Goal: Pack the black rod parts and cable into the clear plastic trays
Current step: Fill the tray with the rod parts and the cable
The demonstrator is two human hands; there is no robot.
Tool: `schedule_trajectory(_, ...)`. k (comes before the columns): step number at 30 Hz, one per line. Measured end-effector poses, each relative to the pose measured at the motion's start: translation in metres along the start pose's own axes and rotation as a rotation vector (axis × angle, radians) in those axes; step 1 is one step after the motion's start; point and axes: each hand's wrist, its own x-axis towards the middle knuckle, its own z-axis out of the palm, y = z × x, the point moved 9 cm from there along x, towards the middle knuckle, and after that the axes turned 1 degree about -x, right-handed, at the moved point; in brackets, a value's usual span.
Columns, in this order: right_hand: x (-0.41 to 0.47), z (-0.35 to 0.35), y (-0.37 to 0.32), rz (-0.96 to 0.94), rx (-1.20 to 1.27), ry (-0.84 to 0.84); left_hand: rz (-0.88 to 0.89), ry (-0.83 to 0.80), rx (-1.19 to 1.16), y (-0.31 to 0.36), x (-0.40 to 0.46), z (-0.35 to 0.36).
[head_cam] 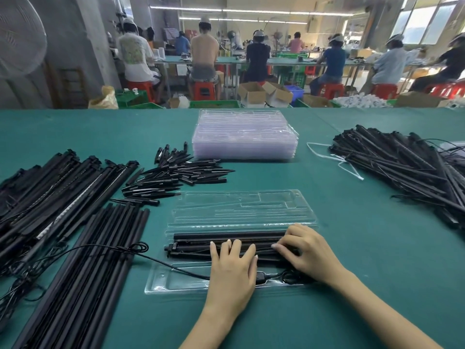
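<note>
Seating black rods (226,241) in the open clear plastic clamshell tray (241,210).
The left hand (232,265) pressed flat, fingers straight; the right hand (305,250) curled fingertips onto rod ends; even pressure along each groove should seat them.

Both hands are down on the black rods (226,239) packed in the open clear tray (241,210), left hand (232,268) flat, right hand (305,250) with fingers curled onto them, cable (176,267) trailing off left across the green table (352,248).

Left hand (232,268) palm down, fingers straight, pointing to 12 o'clock, right hand (305,250) at its 3 o'clock, fingers bent, pointing to 9 o'clock, forearms bare
</note>
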Motion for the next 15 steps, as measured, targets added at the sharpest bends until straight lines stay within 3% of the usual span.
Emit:
schedule_trajectory(8, -0.001, 0.008, 0.018, 0.194, 0.118, -0.099, 0.02, -0.135, 0.031, 0.0, -0.002, 0.011)
schedule_trajectory(12, -0.006, 0.004, 0.026, 0.203, 0.224, -0.182, 0.133, -0.15, 0.01, 0.01, -0.007, 0.017)
schedule_trajectory(15, -0.013, 0.002, 0.042, 0.324, 0.516, -0.24, 0.135, -0.253, -0.007, 0.009, -0.009, 0.022)
